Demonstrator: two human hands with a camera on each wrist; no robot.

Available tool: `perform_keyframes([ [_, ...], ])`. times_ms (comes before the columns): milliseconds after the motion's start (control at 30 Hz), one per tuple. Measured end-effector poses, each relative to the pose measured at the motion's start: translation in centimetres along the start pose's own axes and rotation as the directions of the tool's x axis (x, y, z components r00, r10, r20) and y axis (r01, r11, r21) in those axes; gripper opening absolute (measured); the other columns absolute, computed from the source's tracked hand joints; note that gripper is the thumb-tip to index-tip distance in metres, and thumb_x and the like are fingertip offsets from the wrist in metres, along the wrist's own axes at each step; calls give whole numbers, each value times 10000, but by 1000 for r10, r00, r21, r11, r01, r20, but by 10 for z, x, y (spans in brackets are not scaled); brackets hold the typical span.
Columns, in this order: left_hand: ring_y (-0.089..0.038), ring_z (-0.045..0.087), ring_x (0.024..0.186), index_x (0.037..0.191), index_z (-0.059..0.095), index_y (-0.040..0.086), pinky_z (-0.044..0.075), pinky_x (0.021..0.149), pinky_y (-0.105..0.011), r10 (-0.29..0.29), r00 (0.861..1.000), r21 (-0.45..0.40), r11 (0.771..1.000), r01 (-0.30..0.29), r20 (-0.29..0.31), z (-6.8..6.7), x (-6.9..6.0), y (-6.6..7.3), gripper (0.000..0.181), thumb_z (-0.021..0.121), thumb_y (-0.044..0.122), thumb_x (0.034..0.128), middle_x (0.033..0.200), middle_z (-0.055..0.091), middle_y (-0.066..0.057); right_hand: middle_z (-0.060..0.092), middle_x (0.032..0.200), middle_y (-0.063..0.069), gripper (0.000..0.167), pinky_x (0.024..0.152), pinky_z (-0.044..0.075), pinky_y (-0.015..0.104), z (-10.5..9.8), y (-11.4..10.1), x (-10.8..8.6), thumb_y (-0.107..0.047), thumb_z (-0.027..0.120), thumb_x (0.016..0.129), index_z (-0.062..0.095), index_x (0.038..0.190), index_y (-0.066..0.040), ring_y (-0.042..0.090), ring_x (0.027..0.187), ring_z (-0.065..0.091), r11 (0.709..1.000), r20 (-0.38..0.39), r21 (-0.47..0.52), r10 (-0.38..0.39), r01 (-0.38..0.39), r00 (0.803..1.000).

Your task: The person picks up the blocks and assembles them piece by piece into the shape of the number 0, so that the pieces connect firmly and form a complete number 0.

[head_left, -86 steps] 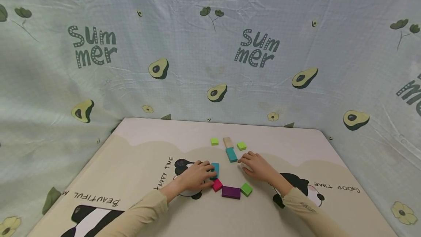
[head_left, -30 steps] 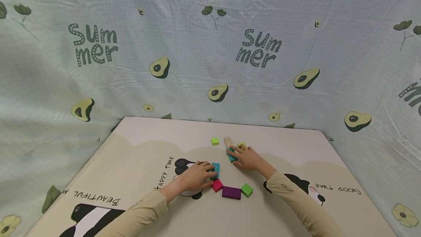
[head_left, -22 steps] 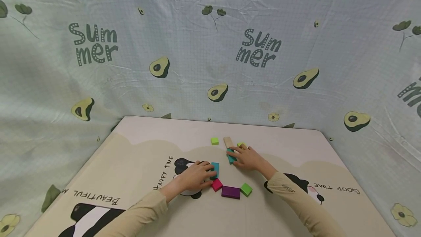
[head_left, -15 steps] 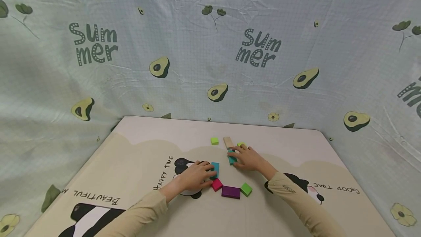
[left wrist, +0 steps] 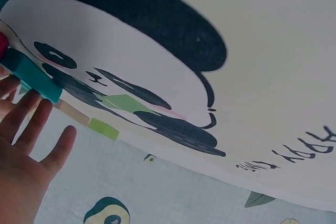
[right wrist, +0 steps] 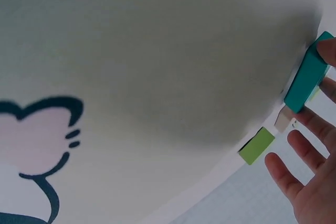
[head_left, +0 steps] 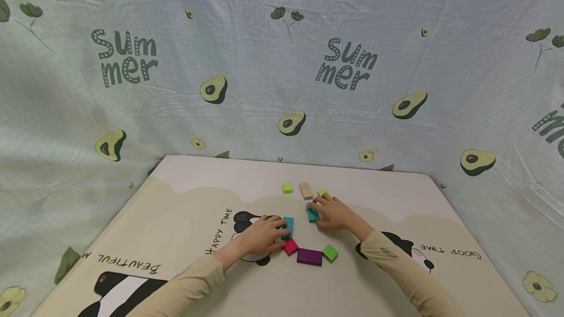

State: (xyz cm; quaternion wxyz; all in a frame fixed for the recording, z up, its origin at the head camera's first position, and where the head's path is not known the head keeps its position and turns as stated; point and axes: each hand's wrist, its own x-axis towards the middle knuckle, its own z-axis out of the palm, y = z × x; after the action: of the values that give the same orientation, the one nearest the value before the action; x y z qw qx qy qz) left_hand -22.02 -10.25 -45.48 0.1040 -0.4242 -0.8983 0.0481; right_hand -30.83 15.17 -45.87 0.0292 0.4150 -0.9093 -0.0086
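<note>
My right hand (head_left: 335, 212) holds a teal rectangular block (head_left: 312, 215) on the table, thumb at its near end and fingers at its far end. In the right wrist view the same teal block (right wrist: 305, 80) sits between thumb and fingertips. To the left, my left hand (head_left: 264, 235) rests its spread fingers on a blue block (head_left: 289, 224). This blue block (left wrist: 32, 77) also shows in the left wrist view, fingertips against its side. A red cube-like block (head_left: 290, 247) lies by the left thumb, touching or nearly touching the blue block's near end.
A purple block (head_left: 310, 257) and a green block (head_left: 330, 253) lie at the near side. Beyond the teal block are a plain wooden block (head_left: 306, 191), a lime block (head_left: 288, 188) and another lime block (head_left: 323, 193), partly hidden by the right fingers. A patterned curtain (head_left: 246, 126) hangs behind.
My right hand came in from the right, took the far teal block, and slid it slightly nearer and to the right. A gap now separates it from the wooden block. My left hand stayed put.
</note>
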Motion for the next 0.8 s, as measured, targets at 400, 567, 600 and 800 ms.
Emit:
perform_keyframes([
  [400, -171, 497, 1122, 1174, 547, 232, 428, 906, -373, -3, 1000, 2, 1000, 3, 2, -2, 0, 1, 320, 461, 384, 905, 1200, 551, 0, 533, 1184, 34, 455, 785, 420, 459, -7, -1, -10, -387, 603, 813, 514, 1232, -233, 205, 979, 421, 999, -39, -5, -41, 41, 998],
  [567, -175, 495, 1126, 1170, 549, 234, 423, 913, -377, -4, 1000, -6, 1000, 4, 4, -1, 1, 1, 316, 459, 384, 906, 1201, 551, -4, 538, 1153, 6, 439, 784, 394, 418, -5, 1, -17, -441, 580, 815, 531, 1213, -262, 196, 990, 423, 997, -81, -51, -68, 64, 994],
  [600, -176, 494, 1127, 1170, 549, 233, 423, 914, -379, -3, 1000, -7, 1000, 3, 4, -1, 1, 1, 317, 457, 385, 907, 1202, 551, -7, 541, 1148, 3, 435, 782, 388, 413, -4, 1, -19, -446, 576, 816, 532, 1211, -268, 196, 990, 425, 996, -90, -63, -70, 65, 993],
  [800, -185, 491, 1132, 1173, 547, 230, 415, 924, -390, -4, 1000, -7, 1000, 4, 6, 0, 0, 0, 322, 458, 386, 907, 1209, 547, -19, 562, 1092, -4, 418, 736, 357, 371, -3, 3, -29, -444, 585, 808, 550, 1194, -290, 176, 911, 425, 990, -142, -118, -92, 75, 986],
])
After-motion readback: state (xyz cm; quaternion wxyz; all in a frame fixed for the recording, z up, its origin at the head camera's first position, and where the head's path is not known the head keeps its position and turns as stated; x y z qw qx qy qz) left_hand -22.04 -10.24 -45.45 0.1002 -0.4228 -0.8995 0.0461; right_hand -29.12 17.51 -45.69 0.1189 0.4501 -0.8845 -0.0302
